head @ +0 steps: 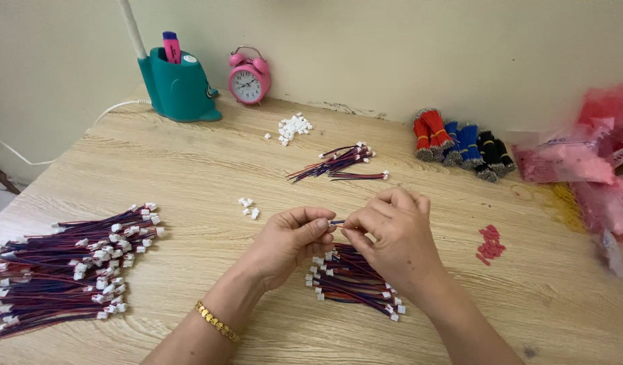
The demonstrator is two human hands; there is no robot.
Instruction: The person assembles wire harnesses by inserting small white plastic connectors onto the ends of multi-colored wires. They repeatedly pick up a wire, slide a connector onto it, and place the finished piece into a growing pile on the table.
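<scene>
My left hand [292,238] and my right hand [392,233] meet above the wooden table [190,176], both pinching a thin red-and-blue wire piece [337,222] between their fingertips. A gold bracelet [217,322] sits on my left wrist. Right under the hands lies a small bundle of red and blue wires with white connectors [352,280]. A few loose white connectors [248,206] lie just left of my left hand.
A big pile of finished wires [75,267] lies at the left. Farther back are a small wire bunch [342,162], white connectors [293,127], red, blue and black wire bundles [460,142], a teal pen holder [178,84], a pink alarm clock [248,76], pink bags [588,162] and red connectors [490,243].
</scene>
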